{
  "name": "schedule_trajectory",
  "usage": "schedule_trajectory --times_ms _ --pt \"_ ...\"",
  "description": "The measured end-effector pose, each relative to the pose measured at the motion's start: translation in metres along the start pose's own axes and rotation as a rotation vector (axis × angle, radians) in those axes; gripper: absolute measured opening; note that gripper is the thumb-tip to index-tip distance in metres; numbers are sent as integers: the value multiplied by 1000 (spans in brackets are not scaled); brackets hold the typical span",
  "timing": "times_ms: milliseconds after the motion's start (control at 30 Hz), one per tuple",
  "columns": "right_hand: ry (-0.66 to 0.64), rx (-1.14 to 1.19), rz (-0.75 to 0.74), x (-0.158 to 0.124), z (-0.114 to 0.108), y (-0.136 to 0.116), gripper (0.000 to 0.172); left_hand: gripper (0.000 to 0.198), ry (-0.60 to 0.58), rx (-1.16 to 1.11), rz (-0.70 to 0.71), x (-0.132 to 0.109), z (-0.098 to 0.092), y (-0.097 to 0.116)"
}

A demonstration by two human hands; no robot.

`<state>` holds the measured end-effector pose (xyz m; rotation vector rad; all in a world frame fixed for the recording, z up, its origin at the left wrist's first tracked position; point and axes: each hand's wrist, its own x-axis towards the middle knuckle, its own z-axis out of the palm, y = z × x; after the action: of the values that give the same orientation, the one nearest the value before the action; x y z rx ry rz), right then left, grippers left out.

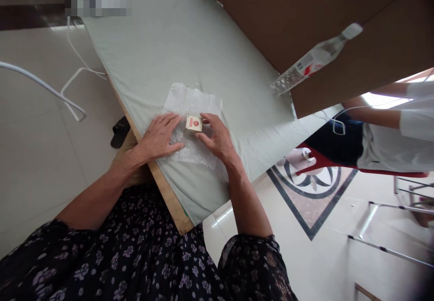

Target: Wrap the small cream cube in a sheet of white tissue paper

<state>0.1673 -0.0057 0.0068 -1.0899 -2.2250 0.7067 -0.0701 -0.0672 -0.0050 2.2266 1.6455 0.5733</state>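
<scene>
A small cream-coloured box [194, 124] with a red print on top sits on a sheet of bubble wrap [193, 98]. The bubble wrap lies spread on the cloth-covered table. My right hand [219, 138] grips the box from its right side, index finger at the far edge and thumb at the near edge. To the left of the box, my left hand [159, 138] rests on the bubble wrap with its thumb and fingers apart, holding nothing. Its fingertips come close to the box's left side.
A clear plastic bottle [315, 60] stands at the right part of the table, beside a tall brown cardboard panel [305, 11]. Another person [383, 124] sits beyond it on a red chair. The table's wooden edge [169, 197] runs near my body. White cables [73, 104] hang at the left.
</scene>
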Motion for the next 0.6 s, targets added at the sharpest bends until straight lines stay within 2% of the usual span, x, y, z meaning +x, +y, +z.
schedule_trajectory --times_ms 67,133,267,333,400,467,600 --pt "57 -61 -35 -15 -8 -9 54 77 -2 -5 6 0 0 -1" --pt "59 -127 -95 -35 -14 -19 49 77 -2 -18 14 0 0 -3" --pt "-126 -281 -243 -74 -10 -36 31 72 30 -58 35 0 2 -6" --pt "-116 -389 -274 -85 1 -40 18 67 65 -78 40 0 2 -7" --pt "-28 -478 -298 -87 13 -39 14 64 97 -100 42 -2 1 -7" --pt "46 -519 -327 -84 20 -37 19 62 111 -119 62 -6 -3 -6" --pt "80 -419 -292 -70 18 -36 20 68 82 -130 159 -16 -15 -1"
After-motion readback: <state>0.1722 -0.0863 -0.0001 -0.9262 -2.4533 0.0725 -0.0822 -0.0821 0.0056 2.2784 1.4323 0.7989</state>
